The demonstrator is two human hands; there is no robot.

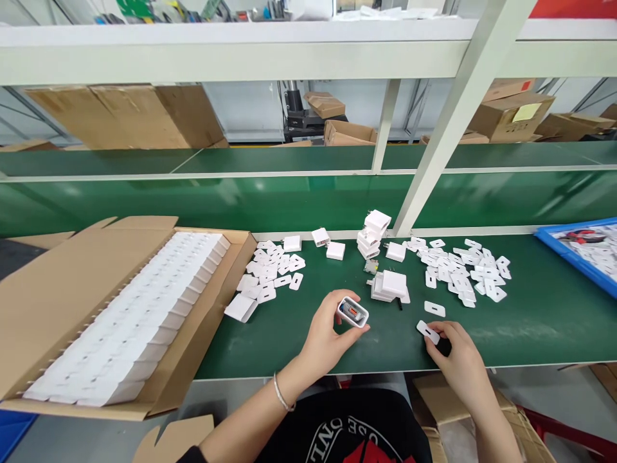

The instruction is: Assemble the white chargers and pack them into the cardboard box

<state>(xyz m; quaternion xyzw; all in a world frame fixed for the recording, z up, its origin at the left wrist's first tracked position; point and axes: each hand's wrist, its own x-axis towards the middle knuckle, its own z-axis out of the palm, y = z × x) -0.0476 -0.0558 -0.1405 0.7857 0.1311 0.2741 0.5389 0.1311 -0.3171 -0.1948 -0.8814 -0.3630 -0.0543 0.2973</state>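
My left hand (330, 334) is closed around a white charger housing (353, 312); its open end faces up and shows parts inside. In my right hand (456, 354) a small white cover plate with a slot (428, 332) is pinched between thumb and fingers, just above the green bench. Another cover plate (434, 308) lies close beyond it. A heap of such plates (457, 270) spreads behind my right hand. Between the hands, farther back, several white chargers (389, 284) are piled, with a taller stack (372, 235) behind them.
At left, an open cardboard box (202, 334) holds rows of white chargers (135, 321). More plates (270, 267) lie beside it. A blue tray (578, 263) with plates and a red-handled tool (584, 236) stands at far right. A slanted white post (448, 122) rises behind the bench.
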